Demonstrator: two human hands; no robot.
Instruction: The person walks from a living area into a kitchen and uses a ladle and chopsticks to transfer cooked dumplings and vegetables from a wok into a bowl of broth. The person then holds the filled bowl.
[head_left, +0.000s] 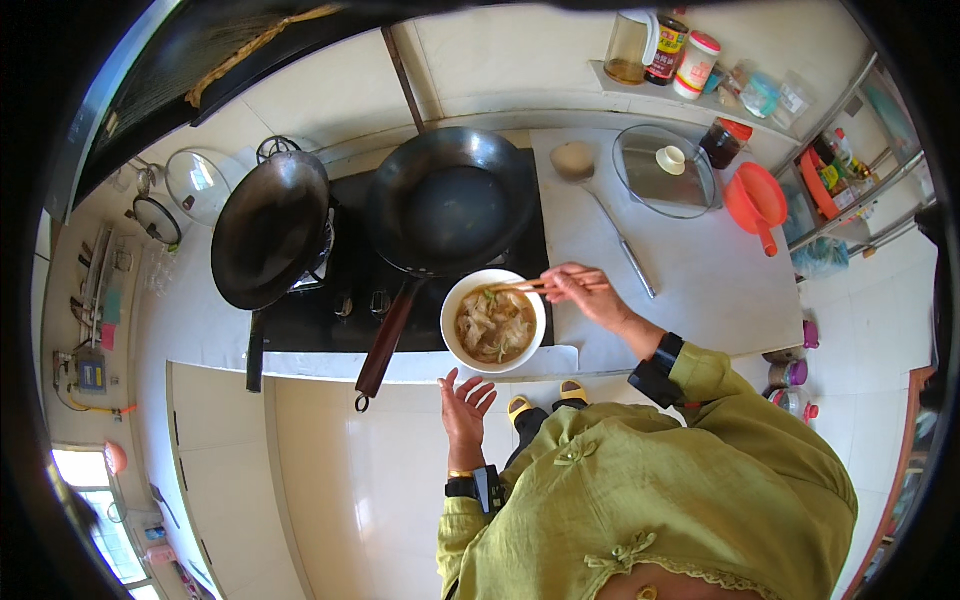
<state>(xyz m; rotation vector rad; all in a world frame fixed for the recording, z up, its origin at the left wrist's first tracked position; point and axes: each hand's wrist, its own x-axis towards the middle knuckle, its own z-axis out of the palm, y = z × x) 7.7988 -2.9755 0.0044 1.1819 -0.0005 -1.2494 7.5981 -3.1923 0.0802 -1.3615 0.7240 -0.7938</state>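
A white bowl (448, 339) stands at the front right of the black gas hob, holding dumplings (487, 330) in broth with bits of green leaf. My right hand (589, 296) grips a pair of wooden chopsticks (529, 285) above the bowl's right rim. Their tips reach into the soup near the greens. Below the bowl, in front of the counter edge, my left hand (466, 405) is raised with its fingers apart and nothing in it. Just behind the bowl rests a dark wok (454, 206), its wooden handle (386, 341) jutting past the counter edge.
A second wok (274, 225) sits tilted on the left burner. To the right lie a ladle (619, 240), a glass lid (637, 157) on a tray, a jar (725, 142) and a red plastic scoop (756, 199). Bottles (666, 49) line the wall shelf.
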